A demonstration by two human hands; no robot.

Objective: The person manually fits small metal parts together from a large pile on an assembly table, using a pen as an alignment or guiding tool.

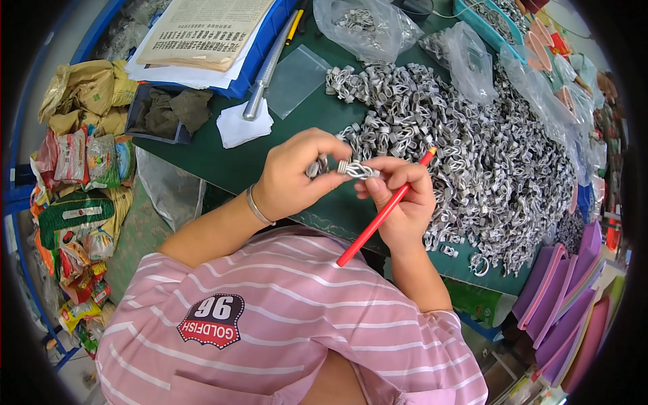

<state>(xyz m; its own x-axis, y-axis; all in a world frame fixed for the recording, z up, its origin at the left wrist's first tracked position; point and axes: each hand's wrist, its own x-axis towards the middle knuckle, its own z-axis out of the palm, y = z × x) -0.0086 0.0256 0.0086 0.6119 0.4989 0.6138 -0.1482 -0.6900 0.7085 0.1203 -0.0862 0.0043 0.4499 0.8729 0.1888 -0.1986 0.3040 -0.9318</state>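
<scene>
A: Head view. Hands?
B: Left hand (290, 169) curled, thumb and forefinger pinching one end of a looped metal piece (358, 170); more metal inside the curl. Right hand (407, 202) nearly closed, fingertips at the other end, red pen-shaped tool (373, 233) lodged across it. Metal piece sits mid-frame, above the worktop (226, 169).
A: Risks?
B: Right hand manages both, so shifting fingertips could let the tool slip. Loose pinch could drop the piece into the heap (418, 121), right of centre; lookalikes there, hard to find again.
A: Containers?
B: Clear bag (398, 34), top centre: similar pieces. Turquoise basket (476, 23), upper right: likewise, apparently. Dark box (183, 135), upper left: grey scraps (162, 111), material unclear. Blue tray (272, 40): papers (202, 40) on top.
</scene>
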